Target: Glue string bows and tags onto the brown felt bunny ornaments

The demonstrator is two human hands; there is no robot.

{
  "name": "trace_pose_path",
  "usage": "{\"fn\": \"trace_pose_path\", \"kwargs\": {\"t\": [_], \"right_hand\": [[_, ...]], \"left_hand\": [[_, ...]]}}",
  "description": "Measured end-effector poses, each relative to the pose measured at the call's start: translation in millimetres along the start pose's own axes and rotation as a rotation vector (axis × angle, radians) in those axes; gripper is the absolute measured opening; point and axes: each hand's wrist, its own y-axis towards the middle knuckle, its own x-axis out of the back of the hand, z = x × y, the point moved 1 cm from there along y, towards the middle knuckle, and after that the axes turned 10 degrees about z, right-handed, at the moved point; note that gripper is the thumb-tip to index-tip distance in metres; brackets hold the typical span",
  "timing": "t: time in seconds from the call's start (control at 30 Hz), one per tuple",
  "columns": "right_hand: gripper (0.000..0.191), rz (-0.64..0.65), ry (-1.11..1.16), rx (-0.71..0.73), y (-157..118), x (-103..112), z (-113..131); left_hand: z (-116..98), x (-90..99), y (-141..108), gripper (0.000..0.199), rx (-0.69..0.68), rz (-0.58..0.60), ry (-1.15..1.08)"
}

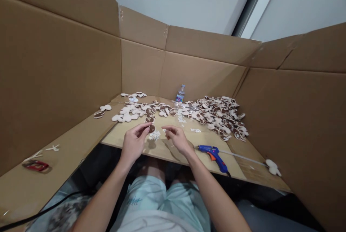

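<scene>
left hand (pixel 134 141) pinching a flat brown disc (pixel 151 128), right hand (pixel 177 137) half-curled, grip unclear, near matte cardboard

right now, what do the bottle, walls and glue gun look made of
The bottle: likely clear, glossy plastic, see-through near the top. The walls: matte cardboard, brown with fold creases. The glue gun: probably smooth plastic, mostly blue and moulded-looking.

Brown cardboard walls (pixel 200 73) around a pale wooden tabletop (pixel 175 154).
</scene>
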Motion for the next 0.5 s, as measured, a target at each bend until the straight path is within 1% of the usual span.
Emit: {"fn": "trace_pose_path", "kwargs": {"t": [0.1,0.2,0.3,0.4,0.5], "right_hand": [[0.019,-0.058,0.118,0.023,-13,1,9],[0.024,-0.107,0.217,0.035,-26,2,18],[0.026,-0.143,0.294,0.033,-40,2,26],[0.023,-0.169,0.338,0.037,-54,-2,34],[0.015,-0.211,0.316,0.118,-68,-8,42]], "left_hand": [[-6,-5.1,-4,0.031,-0.002,0.018,-0.015],[-14,-10.6,-8,0.031,0.008,0.038,-0.037],[-22,-16.0,-13,0.026,0.006,0.051,-0.054],[-30,-21.0,-18,0.019,-0.017,0.052,-0.063],[-35,-25.3,-23,0.017,-0.049,0.065,-0.071]]}}
